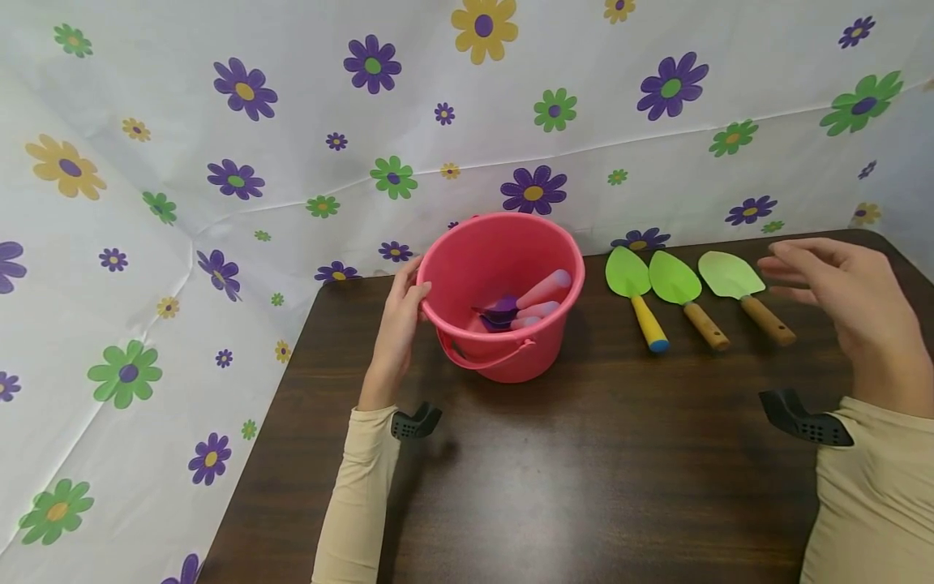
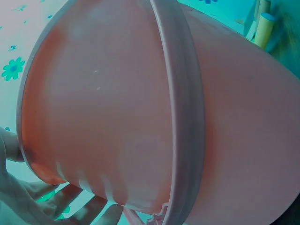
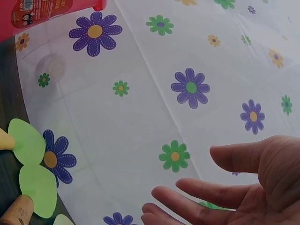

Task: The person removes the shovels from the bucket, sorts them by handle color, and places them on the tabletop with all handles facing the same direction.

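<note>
A pink bucket (image 1: 503,357) stands at the back of the table, with its handle hanging down in front. My left hand (image 1: 397,324) grips the bucket's left rim, thumb at the edge and fingers along the outer wall, as the left wrist view also shows. Inside lie purple tools (image 1: 503,304) with pink-and-lilac handles, their heads partly hidden. My right hand (image 1: 850,284) is raised at the right, fingers relaxed and holding nothing. Nearest to it is a green-bladed trowel (image 1: 730,274) with a wooden handle. In the right wrist view the fingers (image 3: 201,192) are loosely spread.
Left of that trowel lie another green trowel (image 1: 674,280) with a wooden handle and one with a yellow, blue-tipped handle (image 1: 648,324). They form a row on the dark wooden table (image 1: 584,470). A flower-patterned white sheet (image 1: 292,97) hangs behind and at the left.
</note>
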`<state>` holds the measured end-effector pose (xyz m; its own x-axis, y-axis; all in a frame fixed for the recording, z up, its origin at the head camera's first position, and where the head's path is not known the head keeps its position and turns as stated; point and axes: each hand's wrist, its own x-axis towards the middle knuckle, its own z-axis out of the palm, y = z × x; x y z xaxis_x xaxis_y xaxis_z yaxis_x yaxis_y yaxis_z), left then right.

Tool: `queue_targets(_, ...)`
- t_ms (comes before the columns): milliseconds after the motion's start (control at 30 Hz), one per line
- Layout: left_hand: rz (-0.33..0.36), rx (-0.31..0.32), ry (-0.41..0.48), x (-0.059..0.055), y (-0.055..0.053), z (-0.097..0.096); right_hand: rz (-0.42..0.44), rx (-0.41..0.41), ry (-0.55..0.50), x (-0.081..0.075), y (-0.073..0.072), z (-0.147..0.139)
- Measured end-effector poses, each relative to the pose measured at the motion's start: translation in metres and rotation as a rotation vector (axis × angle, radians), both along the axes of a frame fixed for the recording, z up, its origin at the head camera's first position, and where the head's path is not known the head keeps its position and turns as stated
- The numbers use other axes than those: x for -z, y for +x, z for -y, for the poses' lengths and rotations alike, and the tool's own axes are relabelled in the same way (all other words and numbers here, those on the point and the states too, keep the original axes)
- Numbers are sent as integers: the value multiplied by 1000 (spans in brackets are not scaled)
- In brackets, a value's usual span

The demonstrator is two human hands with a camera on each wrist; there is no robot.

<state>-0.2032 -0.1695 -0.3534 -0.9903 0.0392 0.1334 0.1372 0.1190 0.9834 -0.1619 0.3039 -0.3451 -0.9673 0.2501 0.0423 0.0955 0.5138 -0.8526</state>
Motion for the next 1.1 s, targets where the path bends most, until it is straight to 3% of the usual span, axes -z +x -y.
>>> queue_targets(267,-28,-29,-8,1,0,-2,-29,-3,-20,0,-1,1)
queue_targets(567,3,54,131,2,-1,-2,-59,1,-88,-2,-1,6)
queue_targets(800,27,60,148,3,-4,1,-93,23,-172,-13,5,27)
queue_targets(967,28,39,117,3,-3,1,-116,-23,-158,-26,11,47)
queue_targets(1100,3,42,75,6,-5,2,-182,-100,-201,-33,14,63)
